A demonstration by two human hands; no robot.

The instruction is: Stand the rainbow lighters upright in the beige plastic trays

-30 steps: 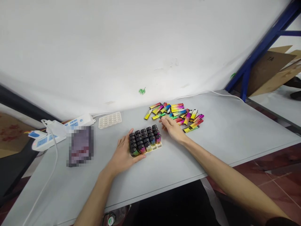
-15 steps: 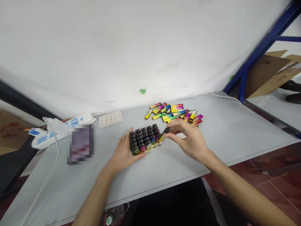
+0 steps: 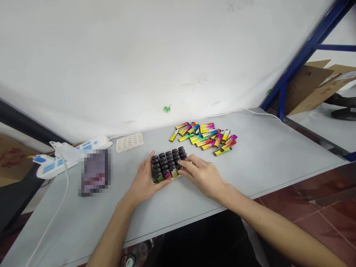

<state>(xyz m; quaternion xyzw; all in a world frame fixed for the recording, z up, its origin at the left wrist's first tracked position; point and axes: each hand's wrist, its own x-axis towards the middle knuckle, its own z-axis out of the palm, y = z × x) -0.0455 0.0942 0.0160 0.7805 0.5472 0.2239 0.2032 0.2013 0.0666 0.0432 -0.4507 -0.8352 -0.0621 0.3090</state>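
Note:
Upright lighters with black tops and coloured bodies stand in rows in a pale tray. My left hand is closed around the tray's left side, thumb along the front and fingers behind. Over the tray's right end, my right hand has its thumb and fingers pinched on a lighter at the front right, mostly hidden by the fingers. Behind the tray lies a loose heap of shiny, multicoloured lighters.
A second pale tray with hollow cells lies at the back left. Further left are a white power strip, a cable and a blurred dark item. A blue metal frame and cardboard boxes stand at the right.
My right hand has moved left and down with the lighter, from beside the tray to over its right end. My left hand stays on the tray. The view has shifted slightly.

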